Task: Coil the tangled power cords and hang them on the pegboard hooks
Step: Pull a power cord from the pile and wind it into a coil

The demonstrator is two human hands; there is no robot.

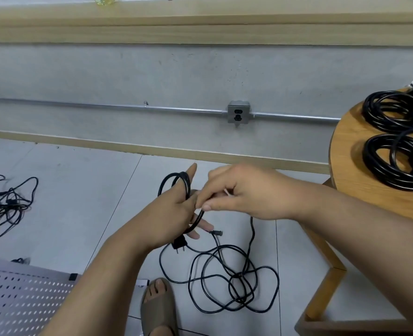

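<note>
A black power cord (225,282) lies in tangled loops on the tiled floor. Part of it is wound in a few turns around my left hand (176,209), whose fingers point up and out; its plug (179,244) hangs just below that hand. My right hand (239,192) pinches the cord right beside the left hand's thumb, and the strand drops from there to the floor loops. A grey pegboard (24,301) lies at the lower left; no hooks show on it.
Two coiled black cords (399,134) rest on a round wooden stool (350,170) at the right. Another tangled cord (4,204) lies on the floor at far left. My sandalled foot (158,309) stands by the pegboard. A wall socket (238,115) sits on the conduit.
</note>
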